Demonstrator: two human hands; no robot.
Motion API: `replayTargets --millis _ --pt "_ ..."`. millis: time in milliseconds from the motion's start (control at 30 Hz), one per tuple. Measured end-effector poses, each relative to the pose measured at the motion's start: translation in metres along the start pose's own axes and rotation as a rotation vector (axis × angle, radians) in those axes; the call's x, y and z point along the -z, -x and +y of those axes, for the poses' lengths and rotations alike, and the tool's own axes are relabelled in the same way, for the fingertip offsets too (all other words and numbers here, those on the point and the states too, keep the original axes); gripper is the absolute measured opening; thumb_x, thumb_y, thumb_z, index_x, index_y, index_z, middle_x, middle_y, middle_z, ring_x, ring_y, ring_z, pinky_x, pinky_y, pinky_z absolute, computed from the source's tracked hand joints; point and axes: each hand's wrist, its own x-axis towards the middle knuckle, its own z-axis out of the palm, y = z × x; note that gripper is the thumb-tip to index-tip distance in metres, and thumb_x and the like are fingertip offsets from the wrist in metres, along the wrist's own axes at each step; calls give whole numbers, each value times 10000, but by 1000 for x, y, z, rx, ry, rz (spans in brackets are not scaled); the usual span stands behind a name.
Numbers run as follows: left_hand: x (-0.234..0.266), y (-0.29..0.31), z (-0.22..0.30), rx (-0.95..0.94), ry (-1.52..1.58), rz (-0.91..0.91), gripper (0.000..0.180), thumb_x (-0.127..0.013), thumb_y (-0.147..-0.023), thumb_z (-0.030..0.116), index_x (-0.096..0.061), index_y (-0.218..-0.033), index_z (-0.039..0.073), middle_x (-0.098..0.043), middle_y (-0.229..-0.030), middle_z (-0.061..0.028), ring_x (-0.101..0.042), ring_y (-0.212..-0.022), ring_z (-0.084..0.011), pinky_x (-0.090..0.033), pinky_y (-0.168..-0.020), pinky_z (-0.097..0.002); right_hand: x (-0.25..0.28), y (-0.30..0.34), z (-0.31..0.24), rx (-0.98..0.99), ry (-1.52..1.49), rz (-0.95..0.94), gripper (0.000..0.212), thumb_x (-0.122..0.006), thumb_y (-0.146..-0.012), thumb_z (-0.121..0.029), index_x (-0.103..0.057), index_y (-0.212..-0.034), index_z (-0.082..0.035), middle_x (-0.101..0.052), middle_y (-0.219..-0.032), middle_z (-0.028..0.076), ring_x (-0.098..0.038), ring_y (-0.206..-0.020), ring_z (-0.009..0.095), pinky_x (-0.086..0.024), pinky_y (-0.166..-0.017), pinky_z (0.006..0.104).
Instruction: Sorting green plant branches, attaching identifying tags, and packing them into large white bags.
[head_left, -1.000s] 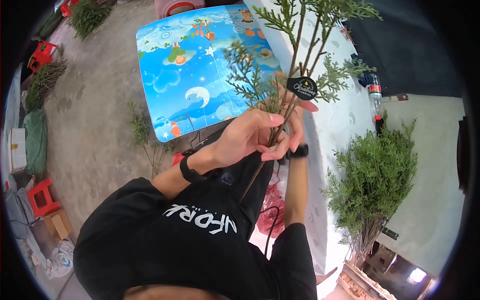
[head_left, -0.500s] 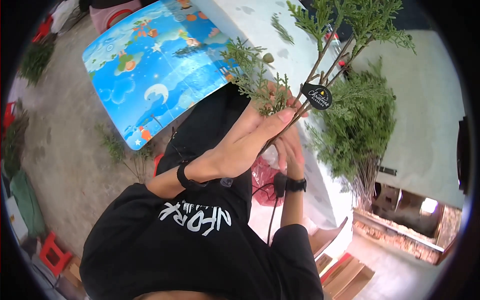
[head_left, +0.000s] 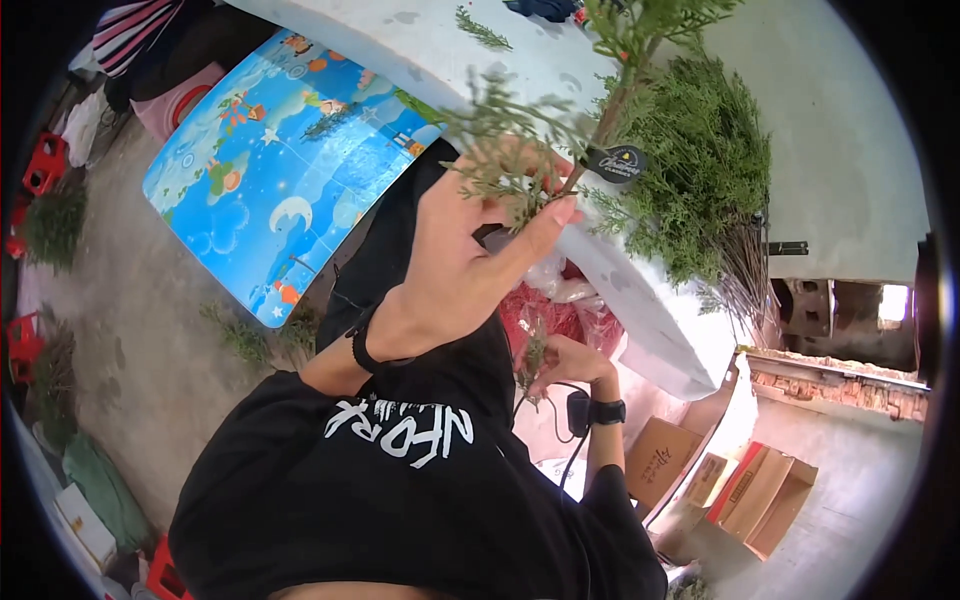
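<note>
My left hand, a black band on its wrist, is closed around a bunch of evergreen stems held upright over the white table's edge. A round black tag sticks out from the stems just above my thumb. A shorter sprig fans out in front of my fingers, blurred and partly covering them. Lower down, close to my shirt, my right hand with a black watch pinches a small green sprig. Right behind that hand lies a red bag in clear plastic.
A large pile of evergreen branches lies on the white table, its bare stems pointing toward me. To the left stands a blue cartoon-printed folding table. Cardboard boxes sit at the lower right. Red stools stand along the left side.
My right hand has left the stems, dropped toward my body and now grips a small sprig. The stems in my left hand have shifted slightly left. The whole view has turned a little.
</note>
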Motion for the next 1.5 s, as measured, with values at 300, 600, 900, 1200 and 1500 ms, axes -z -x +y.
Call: replayTargets --millis 300,600,900,1200,1500 --pt "-10 -7 13 -129 -275 1 181 -727 -778 -29 -664 -947 -39 -652 -898 -72 -639 -689 -78 -507 -593 -199 16 66 -123 824 199 454 413 -835 -632 -2 -614 -981 2 -642 -875 72 -639 -762 146 -546 -685 268" --pt "-4 -25 -11 -76 -328 15 250 -766 -732 5 -660 -958 -25 -634 -988 -75 -649 -802 -84 -546 -645 -203 -13 19 -186 1530 166 749 250 -715 -778 -75 -648 -993 36 -619 -987 247 -646 -869 295 -553 -595 336" --pt "10 -37 -27 -16 -176 30 324 -755 -771 11 -635 -1067 -38 -624 -1028 -81 -654 -829 -105 -561 -657 -214 -28 -16 -199 1357 -198 934 382 -688 -851 -99 -527 -1146 83 -634 -1025 268 -674 -782 274 -544 -548 304" --pt "4 -35 -38 -121 -205 53 265 -720 -779 -31 -631 -1026 -68 -612 -1015 -90 -655 -847 -108 -562 -663 -217 -40 -35 -204 1355 -333 953 478 -774 -704 65 -571 -1137 80 -666 -953 178 -650 -866 209 -541 -654 273" --pt "0 -34 -40 -208 -242 52 286 -720 -756 -74 -640 -1031 -94 -634 -1043 -123 -655 -808 -101 -544 -629 -201 -34 -41 -200 1302 -158 1080 368 -667 -816 34 -567 -1170 60 -645 -1010 173 -617 -792 194 -503 -647 305"
